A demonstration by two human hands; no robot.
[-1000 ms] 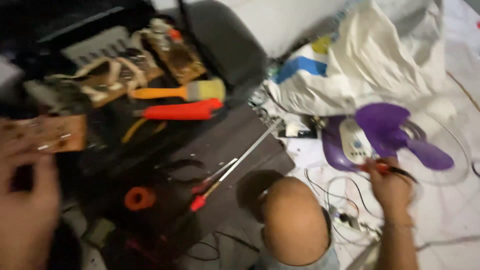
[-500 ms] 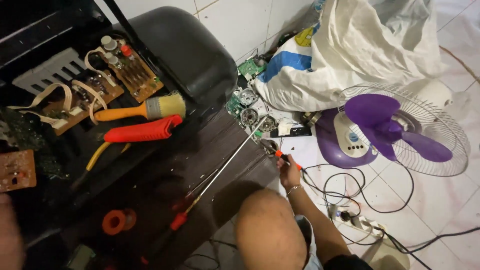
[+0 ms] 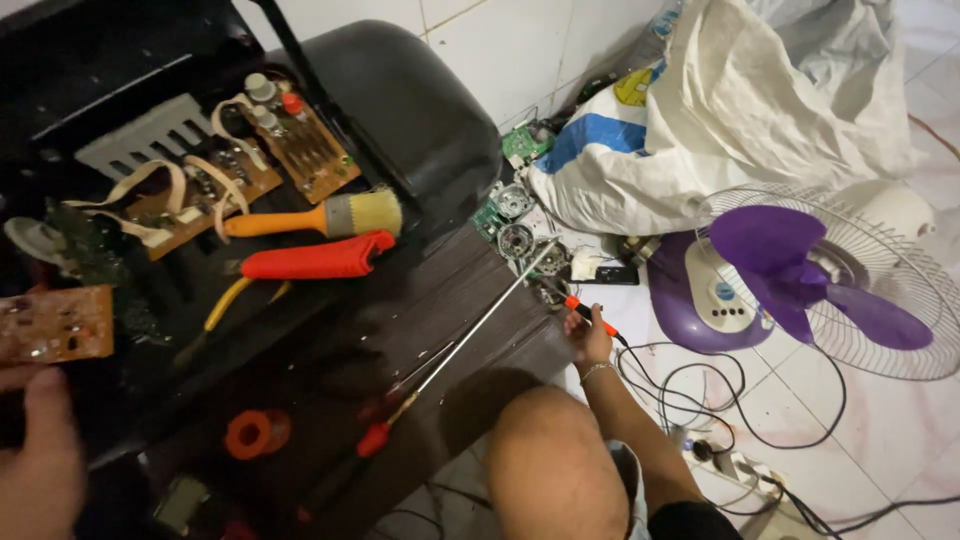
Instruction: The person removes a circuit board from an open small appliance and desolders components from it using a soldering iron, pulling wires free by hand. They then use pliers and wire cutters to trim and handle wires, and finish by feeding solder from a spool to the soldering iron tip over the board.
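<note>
R hand (image 3: 588,338) reaches out past the bent knee (image 3: 548,455), fingers closed round an orange-handled tool (image 3: 590,315) low by the floor; its long axis runs diagonally, handle up-left, cable end down-right. L hand (image 3: 40,470) blurred at bottom-left under a brown circuit board (image 3: 52,324), grip can't tell

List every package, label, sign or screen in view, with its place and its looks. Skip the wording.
Big white woven plastic sack: top right, on the floor against the tiled wall, crumpled, with blue and yellow printed patches.
Small round blue label: on the white control panel of the purple floor fan, right.
No screens or signs.
</note>
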